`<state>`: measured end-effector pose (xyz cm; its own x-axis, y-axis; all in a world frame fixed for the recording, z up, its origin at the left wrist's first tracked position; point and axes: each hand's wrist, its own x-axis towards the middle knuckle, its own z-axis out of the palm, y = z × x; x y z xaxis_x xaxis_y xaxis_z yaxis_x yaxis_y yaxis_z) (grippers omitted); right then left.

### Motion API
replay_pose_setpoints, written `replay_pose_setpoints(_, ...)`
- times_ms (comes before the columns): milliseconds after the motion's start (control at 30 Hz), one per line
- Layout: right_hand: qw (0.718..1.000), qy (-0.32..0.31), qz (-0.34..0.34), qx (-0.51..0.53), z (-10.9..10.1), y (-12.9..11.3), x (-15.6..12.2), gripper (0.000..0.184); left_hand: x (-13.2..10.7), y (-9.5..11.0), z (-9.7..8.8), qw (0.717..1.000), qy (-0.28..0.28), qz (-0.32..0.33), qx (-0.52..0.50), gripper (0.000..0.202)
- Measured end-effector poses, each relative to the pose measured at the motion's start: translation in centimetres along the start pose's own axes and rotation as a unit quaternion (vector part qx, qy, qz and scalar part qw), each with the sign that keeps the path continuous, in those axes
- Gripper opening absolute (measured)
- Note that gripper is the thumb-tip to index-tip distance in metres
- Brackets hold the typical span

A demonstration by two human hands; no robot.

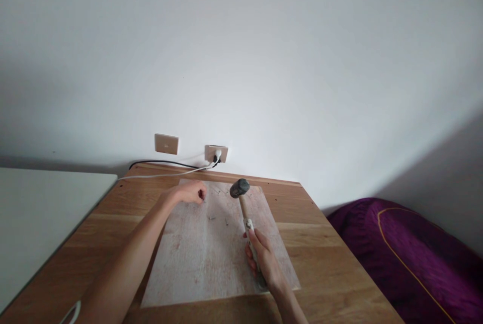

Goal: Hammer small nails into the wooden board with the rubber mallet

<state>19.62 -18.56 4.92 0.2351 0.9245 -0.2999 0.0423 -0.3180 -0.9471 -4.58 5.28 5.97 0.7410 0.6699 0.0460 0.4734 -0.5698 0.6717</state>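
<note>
My right hand (pixel 261 254) is wrapped around the handle of a mallet (pixel 245 208), whose dark, blunt head is raised over the board. The handle is bare wood near the head and pale lower down. At the far left part of the whitish wooden board (pixel 188 263), my left hand (pixel 192 192) has its fingers pinched together, with the tip of what looks like a nail (pixel 204 201) showing below them. Several small nails lie or stand on the board between the hands, among them one nail (pixel 212 218) and another nail (pixel 227 222).
The board lies on a wooden table (pixel 332 268) against a white wall. A white cable (pixel 162 175) and a black cable run along the table's back edge to a wall socket (pixel 222 153). At right is a purple cushioned thing (pixel 362 233); at left, a white surface (pixel 45 213).
</note>
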Motion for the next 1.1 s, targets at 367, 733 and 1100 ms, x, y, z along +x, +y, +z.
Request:
replay_pose_setpoints(367, 1.000, 0.013, -0.002, 0.013, 0.1, -0.2, -0.2, 0.078, 0.3, -0.1, -1.0, 0.990, 0.140, -0.003, 0.010, 0.013)
replay_pose_setpoints(733, 1.000, 0.014, 0.001, 0.014, 0.1, -0.3, -0.2, 0.079, 1.5, -0.1, 1.7, 0.989, 0.140, 0.050, 0.004, 0.016)
replay_pose_setpoints(1100, 1.000, 0.014, 0.002, 0.023, 0.1, 0.1, 0.1, 0.080, 2.3, -0.6, 3.3, 0.986, 0.154, 0.044, -0.038, 0.013)
